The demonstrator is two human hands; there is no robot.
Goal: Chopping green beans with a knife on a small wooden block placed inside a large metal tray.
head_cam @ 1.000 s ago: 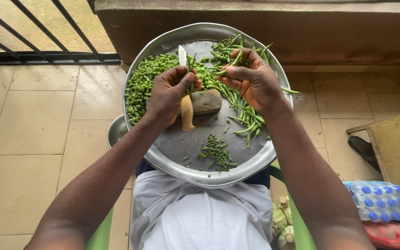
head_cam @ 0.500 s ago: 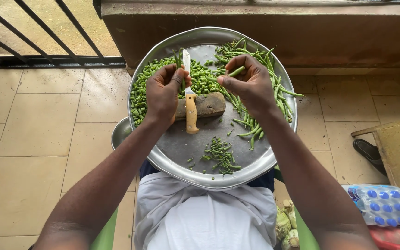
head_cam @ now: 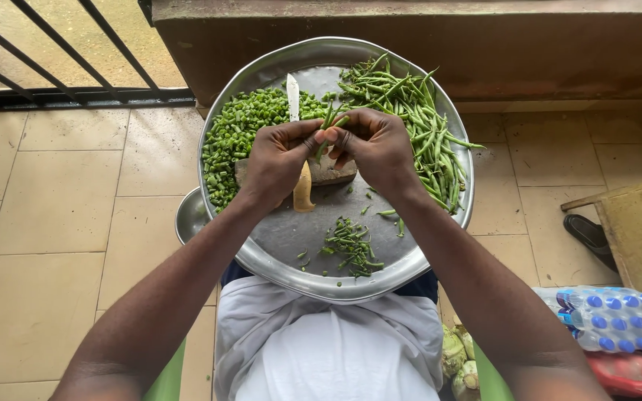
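Trimming step: left hand (head_cam: 276,160) and right hand (head_cam: 377,148) pinched shut together on green beans (head_cam: 330,119) above the round metal tray (head_cam: 276,256). Next: snapping tips, needing firm grip.

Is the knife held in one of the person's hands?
No, the knife lies on the tray under the hands, which both pinch green beans.

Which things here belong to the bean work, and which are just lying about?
In use: left hand, right hand, held beans, whole beans, chopped beans, trimmings, knife, block, tray.
Lying about: water bottles, sandal, small bowl.
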